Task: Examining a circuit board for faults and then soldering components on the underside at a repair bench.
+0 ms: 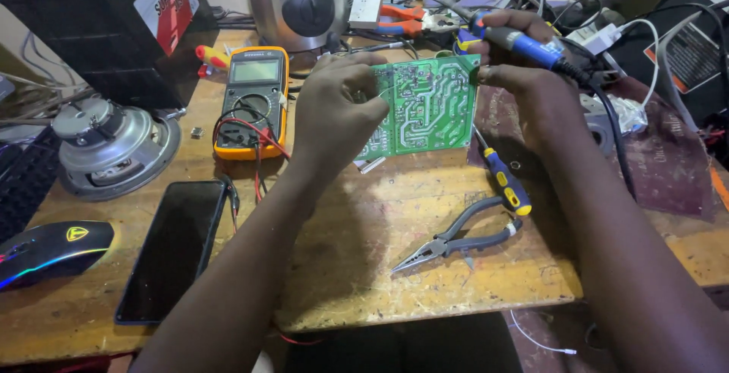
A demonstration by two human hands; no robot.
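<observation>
Green circuit board [427, 107] held upright above worktop [425, 267], mid-far. Left hand [338, 111] pinched on left edge; right hand [516, 58] wrapped around blue soldering iron [524, 45], steadying right corner. Board judged light, stiff, fragile; best gripped by edges.

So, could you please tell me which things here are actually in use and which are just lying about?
In use:
left hand
green circuit board
right hand
blue soldering iron

Lying about:
pliers
screwdriver
multimeter
phone
mouse
speaker
</observation>
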